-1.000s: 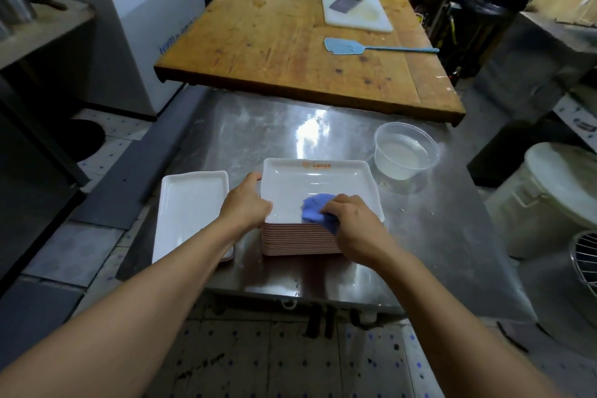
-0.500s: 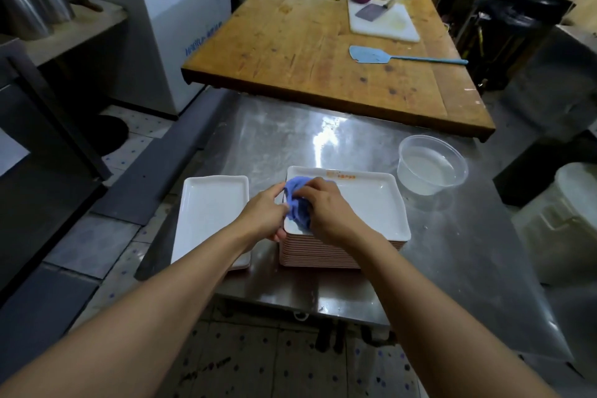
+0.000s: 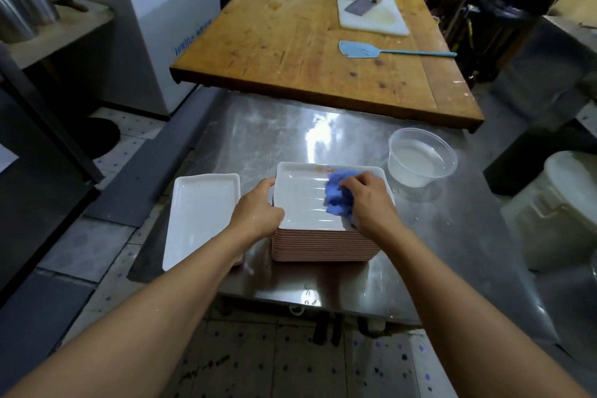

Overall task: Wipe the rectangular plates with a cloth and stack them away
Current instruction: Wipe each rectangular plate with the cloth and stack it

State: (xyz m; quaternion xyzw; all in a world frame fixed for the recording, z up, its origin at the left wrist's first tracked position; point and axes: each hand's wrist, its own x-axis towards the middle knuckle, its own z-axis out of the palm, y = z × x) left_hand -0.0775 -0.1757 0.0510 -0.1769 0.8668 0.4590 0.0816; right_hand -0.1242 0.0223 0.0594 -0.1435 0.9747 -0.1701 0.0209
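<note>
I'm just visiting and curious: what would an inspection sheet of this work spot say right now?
Surface: steel table, shiny, reflecting light.
Job's things: blue cloth on the top plate of a tall stack; separate plate lies to its left.
Clutter: clear tub holding liquid, right of the stack.
Hands: left hand grips the top plate's left edge; right hand holds the cloth against it.
Cables: nothing seen.
Surroundings: wooden table beyond with cutting board, cleaver and blue spatula; white chest freezer at left.

White rectangular top plate [image 3: 303,200] crowns the stack [image 3: 323,245], crumpled blue cloth [image 3: 337,195] upon it.
</note>
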